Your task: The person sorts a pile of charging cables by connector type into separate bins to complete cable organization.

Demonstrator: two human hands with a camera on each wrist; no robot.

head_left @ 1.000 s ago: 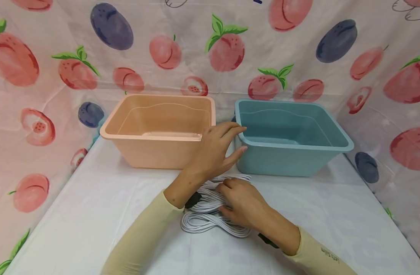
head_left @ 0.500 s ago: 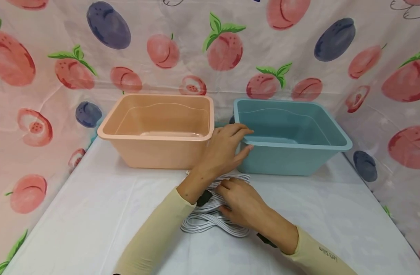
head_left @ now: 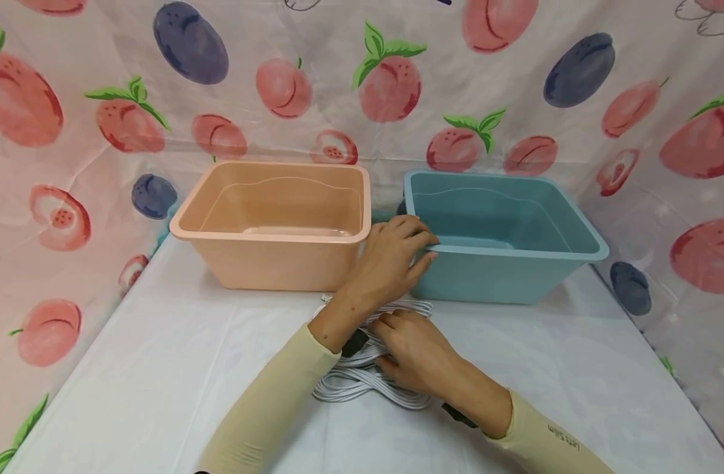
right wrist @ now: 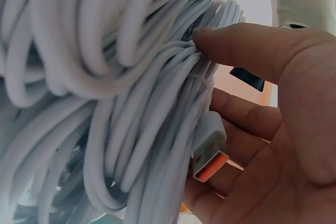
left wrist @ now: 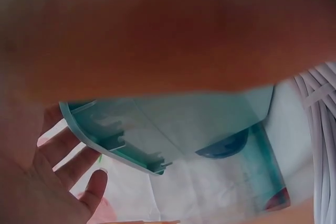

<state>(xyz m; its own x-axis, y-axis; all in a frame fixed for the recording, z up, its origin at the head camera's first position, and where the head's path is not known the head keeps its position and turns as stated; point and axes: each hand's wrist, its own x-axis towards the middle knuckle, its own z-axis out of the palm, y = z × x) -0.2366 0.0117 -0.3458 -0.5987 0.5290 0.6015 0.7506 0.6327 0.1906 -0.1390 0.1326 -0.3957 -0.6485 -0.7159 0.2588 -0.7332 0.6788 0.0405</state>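
Note:
In the head view my left hand (head_left: 391, 257) is at the near left corner of the teal plastic bin (head_left: 486, 280), fingers bent over its rim and thumb outside the wall. The left wrist view has its fingers spread around the bin's rim (left wrist: 113, 156). Lower down, my right hand (head_left: 421, 349) holds a bundle of white USB cables (head_left: 353, 385) by its right side. The right wrist view shows the thumb pressed on the tied coils (right wrist: 152, 124) and the other fingers behind them. A USB plug with an orange insert (right wrist: 209, 162) sticks out by those fingers.
A peach-coloured bin (head_left: 279, 263) stands left of the teal one, with a narrow gap between them. Both bins show bare floors. The white-covered table (head_left: 160, 382) is backed by a fruit-print cloth (head_left: 338, 85). My left forearm crosses above part of the cables.
My left hand has moved slightly right, and its fingers have come down over the teal bin's rim. The right hand stays on the cables in the same place.

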